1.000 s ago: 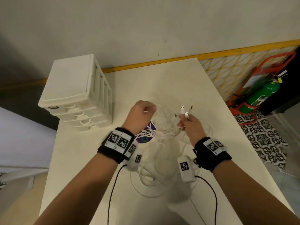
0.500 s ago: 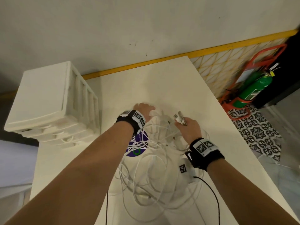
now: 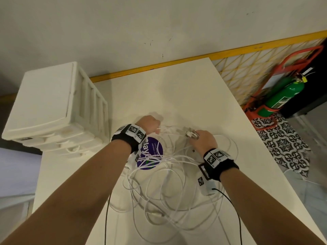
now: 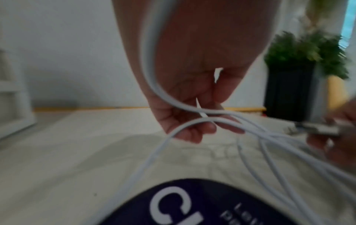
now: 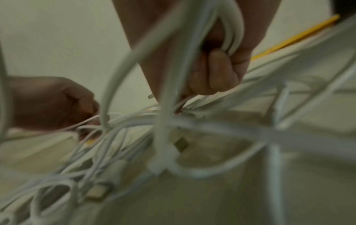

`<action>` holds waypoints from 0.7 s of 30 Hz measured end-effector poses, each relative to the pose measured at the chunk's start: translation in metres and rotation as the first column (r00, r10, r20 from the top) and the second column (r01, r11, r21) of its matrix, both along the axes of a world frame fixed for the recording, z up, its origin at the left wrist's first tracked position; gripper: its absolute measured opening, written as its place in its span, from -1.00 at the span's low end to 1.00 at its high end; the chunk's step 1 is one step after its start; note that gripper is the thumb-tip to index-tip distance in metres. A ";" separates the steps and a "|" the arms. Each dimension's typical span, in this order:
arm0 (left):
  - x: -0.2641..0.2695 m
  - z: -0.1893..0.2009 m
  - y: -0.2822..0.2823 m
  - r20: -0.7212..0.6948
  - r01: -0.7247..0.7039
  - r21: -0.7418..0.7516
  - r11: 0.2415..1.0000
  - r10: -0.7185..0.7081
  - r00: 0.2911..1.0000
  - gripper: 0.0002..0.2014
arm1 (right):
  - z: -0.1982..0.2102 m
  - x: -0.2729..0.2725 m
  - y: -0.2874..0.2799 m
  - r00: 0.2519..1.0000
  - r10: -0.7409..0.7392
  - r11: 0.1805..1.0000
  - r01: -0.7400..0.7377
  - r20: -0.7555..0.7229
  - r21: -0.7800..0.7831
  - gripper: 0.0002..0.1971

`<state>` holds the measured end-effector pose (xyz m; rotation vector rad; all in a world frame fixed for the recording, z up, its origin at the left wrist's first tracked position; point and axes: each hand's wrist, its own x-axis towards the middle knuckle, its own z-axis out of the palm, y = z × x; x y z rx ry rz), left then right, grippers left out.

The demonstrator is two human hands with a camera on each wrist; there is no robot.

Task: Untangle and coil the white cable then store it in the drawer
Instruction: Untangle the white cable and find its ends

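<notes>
White table (image 3: 177,96) fills the middle, and the white cable (image 3: 164,188) lies on it in a messy pile of loops. Left hand (image 3: 149,123) pinches a few strands; right hand (image 3: 203,140) grips more strands and the plugs (image 3: 190,134) — both curled tight. Nearby stands the drawer box (image 3: 53,110) (drawers shut), over by the left.

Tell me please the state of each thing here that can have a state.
white cable: still tangled, loose loops on the table, not coiled.
left hand: pinches cable strands.
right hand: holds the plug ends together.
drawer unit: drawers look closed.
fire extinguisher: leaning in its red stand.
</notes>
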<state>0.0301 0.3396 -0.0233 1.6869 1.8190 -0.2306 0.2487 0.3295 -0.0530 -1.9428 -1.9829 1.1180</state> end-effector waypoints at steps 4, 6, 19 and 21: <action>0.004 -0.008 -0.012 0.142 -0.256 -0.052 0.965 0.261 0.955 -0.72 | -0.002 0.005 -0.002 0.979 -0.107 0.993 0.113 -0.171 0.025 -0.85; 0.015 -0.010 -0.017 0.201 -0.229 -0.050 0.972 0.235 0.951 -0.81 | 0.003 0.004 -0.002 0.965 -0.133 0.987 0.150 -0.227 0.057 -0.84; 0.018 0.036 -0.022 0.633 -0.408 -0.169 0.897 0.417 0.652 -0.85 | 0.038 0.018 -0.014 0.905 -0.156 0.946 0.252 -0.395 0.203 -0.63; 0.012 0.038 -0.026 0.655 -0.457 -0.068 0.887 0.386 0.650 -0.83 | 0.041 0.018 -0.021 0.903 -0.110 0.957 0.209 -0.416 0.202 -0.63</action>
